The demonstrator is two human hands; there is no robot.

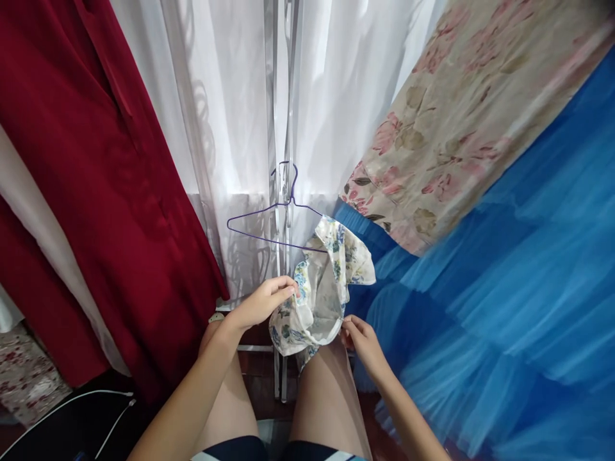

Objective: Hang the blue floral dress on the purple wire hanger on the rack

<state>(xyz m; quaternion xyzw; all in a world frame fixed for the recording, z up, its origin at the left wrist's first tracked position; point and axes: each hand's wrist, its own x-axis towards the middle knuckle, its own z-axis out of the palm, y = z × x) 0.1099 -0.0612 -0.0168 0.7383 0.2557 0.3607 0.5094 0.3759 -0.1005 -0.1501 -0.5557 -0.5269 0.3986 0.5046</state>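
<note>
A thin purple wire hanger (254,237) hangs against a white metal stand in front of me. On its right arm hangs a white floral garment (359,256) with blue and yellow print; the hanger's left arm is bare. My left hand (269,298) pinches the garment's left edge between thumb and fingers. Lower on the right, my right hand (360,336) pinches the opposite edge of the opening. Between both hands the pale inner side of the cloth shows, and its lower part droops over my thigh.
A dark red drape (110,192) hangs at left, a pink-flowered cloth (423,147) and blue tulle skirt (500,307) at right. White curtains (346,96) hang behind the metal stand (283,378). White cables (113,429) lie on a black surface, lower left.
</note>
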